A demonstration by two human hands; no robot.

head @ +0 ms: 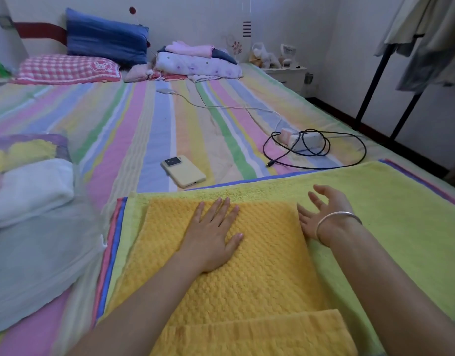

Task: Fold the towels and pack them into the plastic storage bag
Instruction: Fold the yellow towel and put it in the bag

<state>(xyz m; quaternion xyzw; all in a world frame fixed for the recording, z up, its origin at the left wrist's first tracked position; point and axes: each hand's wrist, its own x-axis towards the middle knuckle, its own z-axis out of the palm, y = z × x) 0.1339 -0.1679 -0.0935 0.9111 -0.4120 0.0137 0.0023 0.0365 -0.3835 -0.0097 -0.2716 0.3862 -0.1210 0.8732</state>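
Note:
A folded orange waffle towel (259,268) lies on a spread pale-yellow towel (390,217) on the bed. My left hand (211,235) presses flat on the orange towel with straight fingers. At the orange towel's right edge, my right hand (321,214), wearing a silver bangle, is spread open with its fingers at the fold. On the left lies the clear plastic storage bag (39,247), holding a folded white towel (34,188) and a yellow one (23,152) behind it.
A yellow phone (183,170) lies just beyond the towels. A white power strip with a looped black cable (316,147) sits to the right. Pillows and folded bedding (195,62) are at the bed's head. A clothes rack (390,80) stands at right.

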